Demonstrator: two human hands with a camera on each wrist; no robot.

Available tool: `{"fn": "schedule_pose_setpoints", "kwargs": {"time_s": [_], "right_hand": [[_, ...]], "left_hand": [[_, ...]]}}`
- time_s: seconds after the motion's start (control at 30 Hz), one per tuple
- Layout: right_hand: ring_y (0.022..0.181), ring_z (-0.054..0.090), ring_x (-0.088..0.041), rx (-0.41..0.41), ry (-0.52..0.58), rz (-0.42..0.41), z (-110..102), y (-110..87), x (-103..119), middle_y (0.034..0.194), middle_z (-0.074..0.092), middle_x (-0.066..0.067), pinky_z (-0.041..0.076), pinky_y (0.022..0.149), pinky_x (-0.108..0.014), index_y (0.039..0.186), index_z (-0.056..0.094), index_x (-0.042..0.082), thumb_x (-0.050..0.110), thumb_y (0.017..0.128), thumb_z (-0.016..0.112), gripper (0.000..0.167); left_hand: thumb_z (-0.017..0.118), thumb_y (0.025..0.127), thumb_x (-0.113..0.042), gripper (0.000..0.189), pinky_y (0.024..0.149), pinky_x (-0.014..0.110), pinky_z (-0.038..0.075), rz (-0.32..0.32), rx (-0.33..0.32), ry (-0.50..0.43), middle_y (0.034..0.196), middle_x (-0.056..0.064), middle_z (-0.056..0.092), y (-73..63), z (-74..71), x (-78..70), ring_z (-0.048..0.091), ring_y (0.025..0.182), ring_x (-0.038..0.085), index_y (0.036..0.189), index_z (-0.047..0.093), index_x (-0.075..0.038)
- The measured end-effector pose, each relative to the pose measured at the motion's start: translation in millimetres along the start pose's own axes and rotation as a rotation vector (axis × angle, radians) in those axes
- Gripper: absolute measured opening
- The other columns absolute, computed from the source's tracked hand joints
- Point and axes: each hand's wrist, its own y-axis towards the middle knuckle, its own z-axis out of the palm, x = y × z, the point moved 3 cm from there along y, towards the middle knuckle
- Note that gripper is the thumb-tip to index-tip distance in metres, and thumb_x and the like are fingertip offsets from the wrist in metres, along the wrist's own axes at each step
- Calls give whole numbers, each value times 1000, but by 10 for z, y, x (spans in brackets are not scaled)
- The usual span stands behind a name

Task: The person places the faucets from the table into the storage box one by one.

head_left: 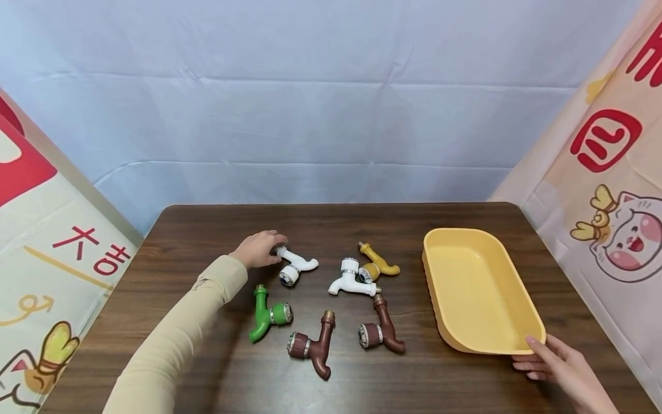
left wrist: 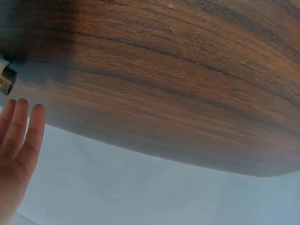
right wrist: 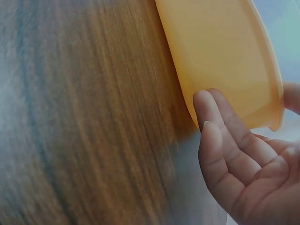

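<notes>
My left hand (head_left: 261,249) reaches to a white faucet (head_left: 300,263) at the table's left middle. In the left wrist view, extended fingers (left wrist: 32,136) lie close beside the faucet's brass threaded end (left wrist: 8,80); the rest of the faucet is out of that view. At the right, my right hand (head_left: 564,365) pinches the near corner of a yellow plastic basin (head_left: 476,282). Its thumb lies over the rim, and the other fingers (right wrist: 211,145) press the outer wall, as the right wrist view shows.
Between the hands lie a green faucet (head_left: 262,315), a second white faucet (head_left: 349,282), a yellow faucet (head_left: 381,263) and two brown faucets, one nearer (head_left: 320,348) and one to its right (head_left: 385,325). All rest on the dark wooden table (head_left: 207,368). Pale cloth (head_left: 331,126) hangs behind.
</notes>
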Motion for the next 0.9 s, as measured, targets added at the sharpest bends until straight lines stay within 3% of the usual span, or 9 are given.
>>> {"fn": "schedule_pose_setpoints", "kwargs": {"time_s": [0.47,0.9], "right_hand": [[75,67,-19,-6,-40,-6,1,21,-29,84,69,-13,52,64,-34,127,31,-14,43,96,39,65],[75,67,-19,-8,-48,-33,9,22,-45,83,69,-13,53,63,-33,126,31,-14,40,97,38,62]], "left_hand": [[67,83,-19,45,84,46,44,-3,48,29,127,19,49,71,80,-3,50,111,34,124,55,-8],[66,83,-15,38,78,42,47,-6,67,13,125,19,50,122,131,-27,53,106,32,120,58,-9]]}}
